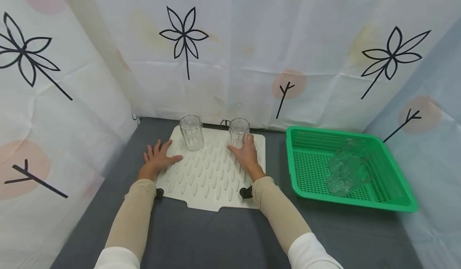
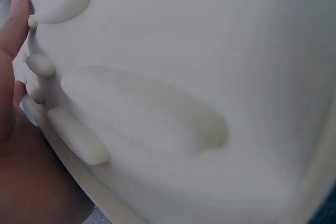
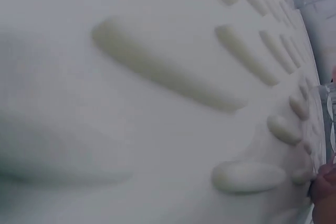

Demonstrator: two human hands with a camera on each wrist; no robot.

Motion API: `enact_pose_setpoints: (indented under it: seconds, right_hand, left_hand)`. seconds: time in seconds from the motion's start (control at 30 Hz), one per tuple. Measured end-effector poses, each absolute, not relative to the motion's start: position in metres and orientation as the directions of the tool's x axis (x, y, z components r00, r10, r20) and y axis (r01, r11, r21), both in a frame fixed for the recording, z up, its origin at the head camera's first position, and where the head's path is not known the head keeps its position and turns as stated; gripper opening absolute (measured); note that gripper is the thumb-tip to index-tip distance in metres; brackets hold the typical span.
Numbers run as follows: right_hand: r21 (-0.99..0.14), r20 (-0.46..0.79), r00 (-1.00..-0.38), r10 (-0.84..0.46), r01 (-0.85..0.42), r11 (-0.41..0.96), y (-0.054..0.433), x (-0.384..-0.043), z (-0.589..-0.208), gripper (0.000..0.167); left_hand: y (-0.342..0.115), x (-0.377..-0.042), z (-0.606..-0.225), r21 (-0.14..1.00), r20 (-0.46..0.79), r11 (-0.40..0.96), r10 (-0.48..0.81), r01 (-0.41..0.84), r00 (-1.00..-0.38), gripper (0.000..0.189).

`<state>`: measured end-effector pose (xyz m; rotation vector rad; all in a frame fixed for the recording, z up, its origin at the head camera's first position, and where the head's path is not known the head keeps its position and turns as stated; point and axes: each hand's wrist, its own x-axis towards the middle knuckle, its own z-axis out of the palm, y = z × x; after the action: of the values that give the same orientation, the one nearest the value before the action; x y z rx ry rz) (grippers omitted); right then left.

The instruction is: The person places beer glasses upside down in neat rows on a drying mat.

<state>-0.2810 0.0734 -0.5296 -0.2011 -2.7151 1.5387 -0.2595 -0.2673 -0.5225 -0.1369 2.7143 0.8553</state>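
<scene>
On the cream drying mat (image 1: 209,181), with its raised oblong ridges, stand two clear glass mugs. My right hand (image 1: 247,155) grips the right-hand glass mug (image 1: 239,129) low on its side, thumb to the left and fingers on the right. The other glass mug (image 1: 192,135) stands apart at the back left of the mat. My left hand (image 1: 158,159) rests with spread fingers on the mat's left edge. Ridges of the mat fill most of the left wrist view, with part of the left hand (image 2: 31,166) at the side. The right hand (image 3: 324,195) shows only at the right wrist view's edge.
To the right, a green plastic basket (image 1: 293,161) holds more clear glass mugs (image 1: 345,173) lying on their sides. Dark grey cloth (image 1: 201,237) covers the table. White patterned curtains (image 1: 234,61) hang close behind the mat and along both sides.
</scene>
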Motion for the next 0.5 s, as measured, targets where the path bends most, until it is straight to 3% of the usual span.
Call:
enact_pose_setpoints:
  seconds: [0.17, 0.5]
  right_hand:
    - [-0.869, -0.085, -0.994, 0.066, 0.106, 0.483, 0.069, -0.284, -0.53, 0.1]
    - [-0.819, -0.109, -0.993, 0.049, 0.118, 0.562, 0.079, -0.276, -0.509, 0.105]
  left_hand:
    - [-0.274, -0.258, -0.528, 0.539, -0.314, 0.819, -0.02, -0.195, -0.949, 0.099]
    - [-0.267, -0.263, -0.525, 0.542, -0.314, 0.823, 0.01, -0.171, -0.949, 0.099]
